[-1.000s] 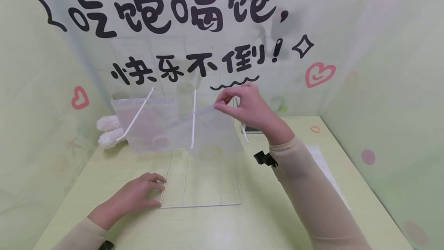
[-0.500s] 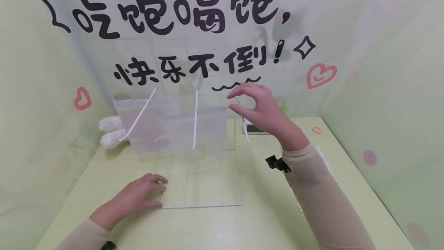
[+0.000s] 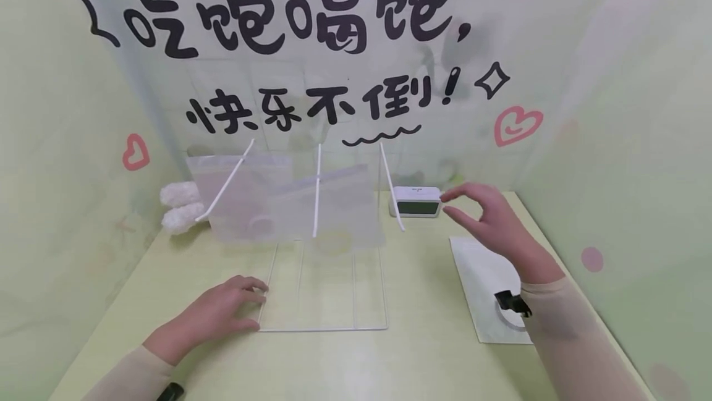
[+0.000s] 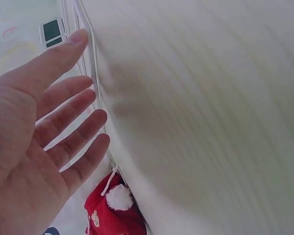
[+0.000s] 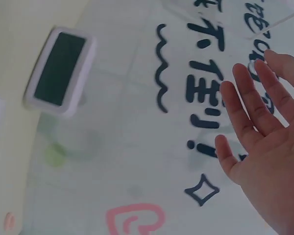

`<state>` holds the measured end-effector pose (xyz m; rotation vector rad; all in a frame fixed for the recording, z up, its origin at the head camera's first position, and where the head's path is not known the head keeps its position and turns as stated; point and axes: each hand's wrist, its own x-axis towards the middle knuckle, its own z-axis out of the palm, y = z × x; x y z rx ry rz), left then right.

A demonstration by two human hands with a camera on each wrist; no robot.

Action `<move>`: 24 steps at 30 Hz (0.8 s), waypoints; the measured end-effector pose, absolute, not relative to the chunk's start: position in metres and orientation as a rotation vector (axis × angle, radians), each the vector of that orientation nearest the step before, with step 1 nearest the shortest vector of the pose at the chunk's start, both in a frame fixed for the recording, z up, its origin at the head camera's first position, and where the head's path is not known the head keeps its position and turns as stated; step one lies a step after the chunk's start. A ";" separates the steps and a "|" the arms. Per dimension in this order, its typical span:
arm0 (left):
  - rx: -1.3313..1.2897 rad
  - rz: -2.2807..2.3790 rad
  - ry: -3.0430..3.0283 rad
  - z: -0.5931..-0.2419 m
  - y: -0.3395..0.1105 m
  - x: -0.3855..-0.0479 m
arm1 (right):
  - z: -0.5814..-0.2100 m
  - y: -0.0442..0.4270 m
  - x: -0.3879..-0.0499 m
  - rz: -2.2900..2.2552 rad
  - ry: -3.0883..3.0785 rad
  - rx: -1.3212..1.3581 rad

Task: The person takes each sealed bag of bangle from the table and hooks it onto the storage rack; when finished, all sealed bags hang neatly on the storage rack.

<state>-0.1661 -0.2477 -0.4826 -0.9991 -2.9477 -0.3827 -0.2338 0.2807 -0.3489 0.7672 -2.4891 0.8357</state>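
A white wire rack [image 3: 322,330] stands on the table with three prongs pointing forward. One translucent zip bag [image 3: 241,206] hangs from the left prong and another zip bag [image 3: 353,209] from the middle one. The right prong [image 3: 392,191] carries nothing. My left hand [image 3: 208,314] rests at the left edge of the rack's base, its fingertips [image 4: 102,117] against the wire in the left wrist view. Beside the digital clock [image 3: 417,206], my right hand [image 3: 495,222] is in the air, fingers relaxed and apart, holding nothing.
A white flat bag [image 3: 466,283] lies on the right of the table, partly under my right forearm. White plush [image 3: 180,219] sits behind the rack at left; the left wrist view shows red cloth [image 4: 112,215] there. Walls close in the back and both sides.
My right hand has let go of the middle zip bag and moved right and down, past the clock. That bag hangs from the prong. My left hand stays at the rack's base.
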 end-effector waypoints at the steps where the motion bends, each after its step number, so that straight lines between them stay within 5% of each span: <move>1: -0.999 -0.385 -2.952 -0.482 -0.248 -0.166 | -0.356 0.288 -0.233 0.820 -2.502 0.757; 13: -0.981 -0.409 -2.986 -0.480 -0.248 -0.167 | -0.428 0.371 -0.230 0.790 -2.622 0.592; 24: -0.984 -0.440 -2.997 -0.482 -0.248 -0.169 | -0.448 0.421 -0.239 0.657 -2.786 0.509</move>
